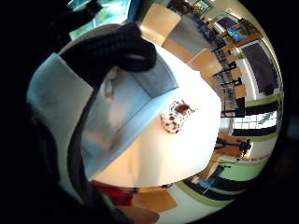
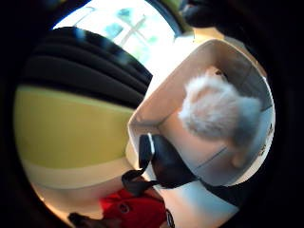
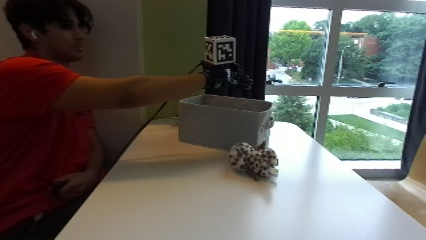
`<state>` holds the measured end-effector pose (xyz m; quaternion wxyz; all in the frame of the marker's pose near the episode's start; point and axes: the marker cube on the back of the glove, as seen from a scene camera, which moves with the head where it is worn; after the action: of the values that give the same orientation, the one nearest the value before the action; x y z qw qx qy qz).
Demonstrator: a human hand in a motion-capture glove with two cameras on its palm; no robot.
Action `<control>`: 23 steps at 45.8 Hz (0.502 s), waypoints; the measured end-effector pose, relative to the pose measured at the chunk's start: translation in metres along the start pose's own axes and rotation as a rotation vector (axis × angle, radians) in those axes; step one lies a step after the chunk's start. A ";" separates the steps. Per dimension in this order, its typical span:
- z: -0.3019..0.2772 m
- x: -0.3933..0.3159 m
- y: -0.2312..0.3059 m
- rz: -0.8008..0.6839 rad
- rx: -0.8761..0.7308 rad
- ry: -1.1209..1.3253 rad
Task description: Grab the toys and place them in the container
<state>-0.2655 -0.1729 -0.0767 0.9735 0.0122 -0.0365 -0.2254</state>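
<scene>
Right now my hand (image 3: 225, 80) hangs over the open top of the grey container (image 3: 223, 122), which stands on the white worktop (image 3: 253, 205) near the window end. Looking down from the palm, a white fluffy toy (image 2: 216, 111) shows inside the container, close under me; whether my fingers are curled round it or have let it go I cannot tell, since the outside view shows only the back of the glove and the palm views show no fingertips plainly. A second toy, the spotted plush (image 3: 253, 160), lies on the worktop just beside the container's front wall, apart from my hand and untouched. Handling judgement: both toys look soft, light and squashy, nothing brittle, nothing slick. The spotted plush should give under the fingers instead of rolling away, so I would take it across the thick middle of the body, fingers on one flank and thumb on the other, and avoid pinching a limb or ear that would let it dangle and swing. Fabric walls on the container look slack, so brushing the rim could nudge it. One toy appears in, one is left to fetch.
</scene>
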 end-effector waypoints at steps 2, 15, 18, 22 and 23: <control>-0.004 0.006 0.003 0.005 0.020 -0.011; -0.015 0.109 0.046 0.109 0.140 -0.006; -0.006 0.134 0.059 0.140 0.164 0.010; 0.004 0.163 0.074 0.180 0.186 0.028; 0.006 0.169 0.077 0.197 0.187 0.020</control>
<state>-0.0807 -0.1779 -0.0566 0.9858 0.1017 -0.0487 -0.1242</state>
